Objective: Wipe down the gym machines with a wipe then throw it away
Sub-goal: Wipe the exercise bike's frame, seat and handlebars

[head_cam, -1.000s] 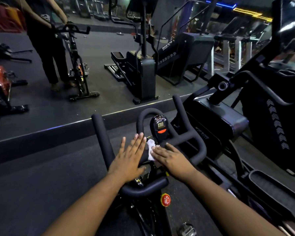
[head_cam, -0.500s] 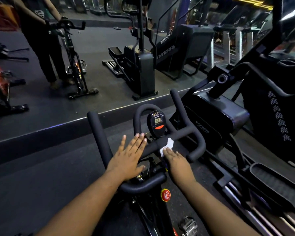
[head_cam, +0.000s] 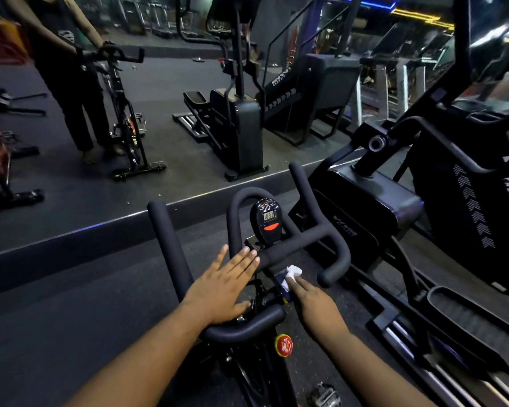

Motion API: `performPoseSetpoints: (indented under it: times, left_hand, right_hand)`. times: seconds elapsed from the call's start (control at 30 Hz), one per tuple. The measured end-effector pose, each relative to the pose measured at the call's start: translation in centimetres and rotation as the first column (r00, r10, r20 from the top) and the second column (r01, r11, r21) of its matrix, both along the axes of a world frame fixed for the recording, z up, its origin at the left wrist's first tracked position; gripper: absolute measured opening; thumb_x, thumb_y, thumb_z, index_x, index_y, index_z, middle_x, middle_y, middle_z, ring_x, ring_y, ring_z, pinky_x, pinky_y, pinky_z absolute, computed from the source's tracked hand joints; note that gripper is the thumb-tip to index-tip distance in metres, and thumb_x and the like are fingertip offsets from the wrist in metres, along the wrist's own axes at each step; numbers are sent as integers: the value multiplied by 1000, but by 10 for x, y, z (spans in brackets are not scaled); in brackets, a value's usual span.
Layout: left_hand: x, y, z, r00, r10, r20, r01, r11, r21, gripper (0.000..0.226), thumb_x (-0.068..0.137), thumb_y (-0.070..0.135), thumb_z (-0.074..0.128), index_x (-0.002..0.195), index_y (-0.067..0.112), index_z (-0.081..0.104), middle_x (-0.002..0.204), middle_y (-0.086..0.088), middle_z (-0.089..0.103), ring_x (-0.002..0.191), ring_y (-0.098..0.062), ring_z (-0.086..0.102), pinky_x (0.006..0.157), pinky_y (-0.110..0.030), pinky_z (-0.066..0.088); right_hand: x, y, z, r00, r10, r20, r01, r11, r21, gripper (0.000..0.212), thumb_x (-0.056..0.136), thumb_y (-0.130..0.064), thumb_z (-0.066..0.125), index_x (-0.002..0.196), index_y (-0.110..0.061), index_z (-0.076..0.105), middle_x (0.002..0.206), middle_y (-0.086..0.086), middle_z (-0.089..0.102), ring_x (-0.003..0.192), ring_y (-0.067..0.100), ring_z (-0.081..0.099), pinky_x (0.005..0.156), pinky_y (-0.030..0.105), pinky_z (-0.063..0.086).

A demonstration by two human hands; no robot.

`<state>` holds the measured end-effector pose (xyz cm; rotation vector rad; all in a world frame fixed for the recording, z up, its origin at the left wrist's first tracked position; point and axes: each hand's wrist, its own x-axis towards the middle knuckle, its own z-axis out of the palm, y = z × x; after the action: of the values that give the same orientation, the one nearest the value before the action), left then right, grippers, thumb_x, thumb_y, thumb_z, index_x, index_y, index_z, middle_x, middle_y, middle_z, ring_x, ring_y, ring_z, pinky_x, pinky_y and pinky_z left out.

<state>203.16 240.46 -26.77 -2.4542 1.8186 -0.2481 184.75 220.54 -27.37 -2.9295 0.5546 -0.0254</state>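
Observation:
A black spin bike stands right below me, its padded handlebars (head_cam: 332, 248) spreading around a small console (head_cam: 266, 220) with a lit display and an orange button. My left hand (head_cam: 221, 289) lies flat, fingers spread, on the middle of the handlebars. My right hand (head_cam: 315, 304) presses a small white wipe (head_cam: 293, 273) with its fingertips against the frame just under the right side of the crossbar. A red round knob (head_cam: 283, 344) sits lower on the stem.
A large mirror ahead reflects a person at a spin bike (head_cam: 127, 121), an elliptical (head_cam: 238, 124) and a stair machine (head_cam: 309, 92). A black elliptical (head_cam: 370, 207) stands close on my right, its rails (head_cam: 453, 362) running along the floor. Dark rubber floor lies to my left.
My right hand has slid the wipe from the centre beside the console down and right, under the crossbar. My left hand has stayed flat on the handlebars.

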Motion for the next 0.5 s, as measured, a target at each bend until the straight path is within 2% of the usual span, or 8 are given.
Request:
performPoseSetpoints:
  times: [0.07, 0.17, 0.23, 0.3, 0.33, 0.4, 0.5]
  left_hand:
    - [0, -1, 1, 1000, -15, 3, 15, 1000, -3, 97, 93, 67, 34, 160, 15, -13, 171, -8, -6, 157, -24, -11, 123, -58, -12]
    - [-1, -3, 4, 999, -45, 2, 45, 999, -29, 91, 94, 63, 43, 163, 13, 12, 170, -9, 13, 158, -24, 8, 125, -57, 3]
    - [-5, -8, 6, 998, -62, -33, 59, 993, -100, 81, 97, 58, 43, 162, 15, 21, 170, -7, 18, 158, -22, 11, 124, -55, 7]
    - [-13, -21, 11, 994, -74, -81, 60, 984, -168, 74, 100, 54, 41, 161, 16, 25, 170, -5, 18, 158, -20, 11, 124, -51, 9]
    - [-19, -28, 13, 991, -81, -109, 60, 981, -186, 72, 101, 53, 40, 161, 16, 26, 170, -4, 17, 158, -19, 11, 124, -49, 8]
    - [-30, -48, 19, 982, -101, -162, 69, 979, -191, 74, 101, 55, 37, 162, 17, 20, 171, -1, 8, 158, -17, 4, 126, -46, 2]
    - [-42, -75, 22, 976, -110, -187, 89, 989, -120, 82, 100, 62, 31, 164, 19, 2, 169, 2, -13, 155, -13, -16, 127, -42, -10]
  right_hand:
    - [-15, 0, 1, 1000, -3, -19, 3, 1000, 23, 63, 102, -10, 40, 159, -31, 26, 166, -3, 27, 140, 23, 47, 107, 32, 42]
    - [-31, -8, 12, 997, 73, -40, -72, 997, 31, 60, 101, -10, 41, 156, -33, 33, 164, -6, 31, 137, 20, 51, 103, 32, 47]
    - [-39, -16, 23, 983, 162, 83, -162, 987, 0, 51, 97, -15, 48, 145, -33, 51, 154, -7, 48, 128, 18, 60, 96, 31, 54]
    - [-45, -31, 31, 938, 144, 317, -148, 989, -9, 49, 89, -18, 53, 136, -28, 62, 143, -5, 59, 125, 14, 62, 93, 27, 55]
    - [-44, -41, 33, 913, 118, 390, -117, 993, -25, 49, 88, -16, 56, 136, -24, 63, 142, -4, 59, 129, 13, 57, 99, 26, 50]
    - [-36, -71, 31, 903, 77, 422, -49, 996, -77, 52, 87, -7, 56, 138, -15, 62, 145, 2, 57, 138, 19, 48, 114, 29, 33]
    - [-27, -106, 20, 963, -53, 264, 62, 998, -27, 55, 92, 2, 49, 144, -17, 55, 154, 4, 48, 148, 26, 36, 121, 28, 15]
